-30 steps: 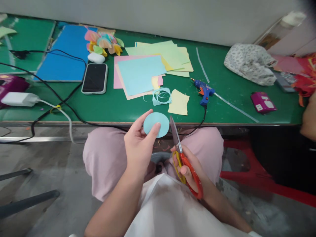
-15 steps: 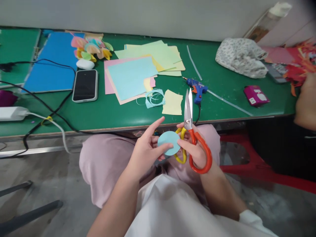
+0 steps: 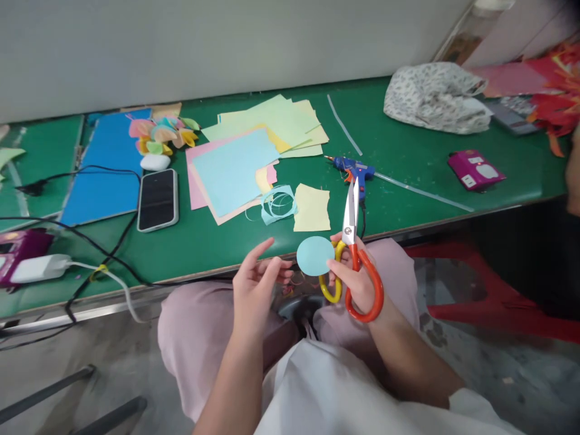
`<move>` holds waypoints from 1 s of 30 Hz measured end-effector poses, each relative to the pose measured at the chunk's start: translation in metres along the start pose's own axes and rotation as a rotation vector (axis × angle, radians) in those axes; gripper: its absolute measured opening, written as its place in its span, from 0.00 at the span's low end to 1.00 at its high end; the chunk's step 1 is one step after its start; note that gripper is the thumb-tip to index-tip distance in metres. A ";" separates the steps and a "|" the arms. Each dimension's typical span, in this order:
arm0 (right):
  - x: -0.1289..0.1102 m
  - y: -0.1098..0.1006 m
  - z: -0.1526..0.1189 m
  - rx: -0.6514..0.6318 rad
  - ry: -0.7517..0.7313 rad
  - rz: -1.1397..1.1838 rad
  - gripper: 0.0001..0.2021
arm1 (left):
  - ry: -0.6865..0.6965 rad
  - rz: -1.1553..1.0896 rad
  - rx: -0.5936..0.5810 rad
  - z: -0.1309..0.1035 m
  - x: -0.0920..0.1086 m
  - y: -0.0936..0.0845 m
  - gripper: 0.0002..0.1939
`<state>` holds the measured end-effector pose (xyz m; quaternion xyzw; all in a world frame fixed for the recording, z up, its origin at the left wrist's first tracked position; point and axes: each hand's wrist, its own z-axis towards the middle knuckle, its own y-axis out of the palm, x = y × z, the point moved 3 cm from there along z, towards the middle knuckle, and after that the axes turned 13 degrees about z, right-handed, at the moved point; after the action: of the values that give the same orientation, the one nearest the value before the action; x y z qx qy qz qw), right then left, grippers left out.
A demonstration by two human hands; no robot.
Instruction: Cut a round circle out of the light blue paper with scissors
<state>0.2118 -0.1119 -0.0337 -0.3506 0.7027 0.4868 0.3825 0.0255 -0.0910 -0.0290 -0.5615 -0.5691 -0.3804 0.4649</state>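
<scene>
My right hand [image 3: 356,279] pinches a light blue paper circle [image 3: 313,256] by its right edge. The same hand also carries scissors [image 3: 371,284] with one red and one yellow handle loop, blades nearly together and pointing away from me. My left hand [image 3: 259,278] is just left of the circle, apart from it, with fingers spread and nothing in them. Ahead on the table lie blue paper offcuts [image 3: 277,205] in thin curls and a pale yellow paper piece [image 3: 312,208] with uneven edges.
Stacked coloured paper sheets [image 3: 231,169] lie on the green table [image 3: 217,248]. A blue glue gun [image 3: 351,167] rests behind the scissors. Leftward are a phone [image 3: 157,200], paper petals [image 3: 163,134] and cables [image 3: 109,257]. A patterned cloth bundle [image 3: 435,99] and purple packet [image 3: 475,170] sit at right.
My left hand has let go of the paper circle and moved left. The circle now stays in my right hand alone, with the scissors. The camera view has tilted.
</scene>
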 end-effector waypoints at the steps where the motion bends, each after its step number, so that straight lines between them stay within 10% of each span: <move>1: 0.001 -0.002 0.002 0.010 -0.016 0.003 0.17 | 0.005 0.001 -0.055 0.000 0.000 0.006 0.30; 9: 0.011 -0.015 0.005 -0.031 -0.009 -0.035 0.16 | -0.017 -0.029 -0.189 -0.005 0.005 0.044 0.38; 14: -0.013 -0.021 0.012 -0.051 -0.089 0.048 0.17 | -0.025 0.153 -0.466 -0.008 0.014 0.045 0.49; 22: -0.006 -0.019 -0.011 -0.073 0.036 0.014 0.18 | 0.076 0.041 -0.053 -0.021 0.027 0.042 0.44; 30: -0.004 -0.016 -0.027 -0.023 -0.043 0.064 0.19 | -0.090 -0.103 -0.070 -0.047 0.009 0.055 0.46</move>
<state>0.2226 -0.1415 -0.0307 -0.3220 0.6995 0.5141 0.3777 0.0853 -0.1293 -0.0118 -0.5639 -0.6038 -0.3979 0.3989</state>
